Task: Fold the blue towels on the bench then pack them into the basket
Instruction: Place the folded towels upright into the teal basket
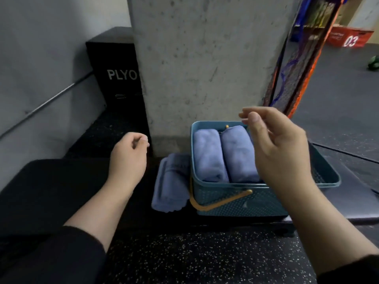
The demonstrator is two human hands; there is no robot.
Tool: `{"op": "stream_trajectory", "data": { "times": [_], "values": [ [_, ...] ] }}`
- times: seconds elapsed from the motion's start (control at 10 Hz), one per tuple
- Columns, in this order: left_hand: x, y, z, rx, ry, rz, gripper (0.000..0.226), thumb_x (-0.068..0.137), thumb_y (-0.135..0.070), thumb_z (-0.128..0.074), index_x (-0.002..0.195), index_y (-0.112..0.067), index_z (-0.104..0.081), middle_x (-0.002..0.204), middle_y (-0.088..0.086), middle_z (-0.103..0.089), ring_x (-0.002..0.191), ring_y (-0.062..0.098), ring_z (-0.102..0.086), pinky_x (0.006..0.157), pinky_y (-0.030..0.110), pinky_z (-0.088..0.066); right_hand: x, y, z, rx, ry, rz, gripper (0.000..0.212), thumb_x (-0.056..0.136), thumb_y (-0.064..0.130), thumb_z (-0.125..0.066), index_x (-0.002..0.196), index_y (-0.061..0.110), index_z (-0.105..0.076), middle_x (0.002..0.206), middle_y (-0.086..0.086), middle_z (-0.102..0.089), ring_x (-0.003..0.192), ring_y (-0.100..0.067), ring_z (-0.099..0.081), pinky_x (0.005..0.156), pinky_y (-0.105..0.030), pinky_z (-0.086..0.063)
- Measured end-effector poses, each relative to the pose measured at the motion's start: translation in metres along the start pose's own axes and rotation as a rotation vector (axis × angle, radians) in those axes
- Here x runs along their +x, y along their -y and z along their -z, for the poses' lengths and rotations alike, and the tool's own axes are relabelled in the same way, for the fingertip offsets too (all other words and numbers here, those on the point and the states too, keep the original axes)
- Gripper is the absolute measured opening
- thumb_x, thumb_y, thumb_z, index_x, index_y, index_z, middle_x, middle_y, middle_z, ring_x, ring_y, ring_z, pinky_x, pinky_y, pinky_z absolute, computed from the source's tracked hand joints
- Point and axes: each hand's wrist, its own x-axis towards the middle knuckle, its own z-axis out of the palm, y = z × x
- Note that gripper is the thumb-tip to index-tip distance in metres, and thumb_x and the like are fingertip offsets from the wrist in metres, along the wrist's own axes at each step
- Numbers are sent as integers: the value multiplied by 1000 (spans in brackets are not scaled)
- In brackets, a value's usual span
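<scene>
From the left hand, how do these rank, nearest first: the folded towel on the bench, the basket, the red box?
1. Folded towel: on the bench, just right of the left hand.
2. Basket: beyond the towel.
3. Red box: far back right.

Two rolled blue towels [225, 155] lie side by side in the left part of a teal perforated basket [242, 198] at frame centre. A third folded towel [171, 185] lies on the black table [61, 191], touching the basket's left wall.
</scene>
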Motion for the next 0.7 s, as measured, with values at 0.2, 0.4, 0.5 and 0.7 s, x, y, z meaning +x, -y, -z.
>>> {"op": "stream_trajectory", "data": {
  "times": [0.2, 0.4, 0.5, 0.7],
  "values": [
    [-3, 55, 16, -13, 218, 427, 21, 105, -33, -49, 110, -22, -65, 106, 2, -70, 99, 21, -69, 90, 44, -57, -61, 31, -90, 54, 357, 22, 30, 99, 28, -49, 121, 18, -68, 115, 9, -70, 105, 0, -61, 93, -10, -43],
    [-7, 65, 6, -122, 344, 509, 29, 106, -35, -49, 125, -20, -64, 111, 3, -70, 102, 21, -69, 97, 46, -56, -90, 22, -142, -305, 717, 11, 45, 104, 13, -42, 149, 8, -39, 147, -6, -49, 135, -22, -47, 102, -23, -34],
    [-2, 64, 0, -214, 350, 550, 34, 105, -34, -51, 132, -17, -61, 111, 3, -71, 101, 21, -70, 96, 44, -57, -94, 18, -147, -352, 798, -170, 52, 104, 12, -38, 155, 7, -26, 157, -10, -35, 142, -25, -37, 112, -29, -30],
    [-3, 64, -14, -338, 404, 646, 39, 108, -26, -46, 142, -7, -51, 120, 14, -68, 103, 25, -68, 80, 32, -56, -101, -8, -159, -570, 865, -344, 42, 105, 19, -38, 146, 11, -31, 145, -11, -45, 132, -21, -47, 106, -26, -33]
  ]
}}
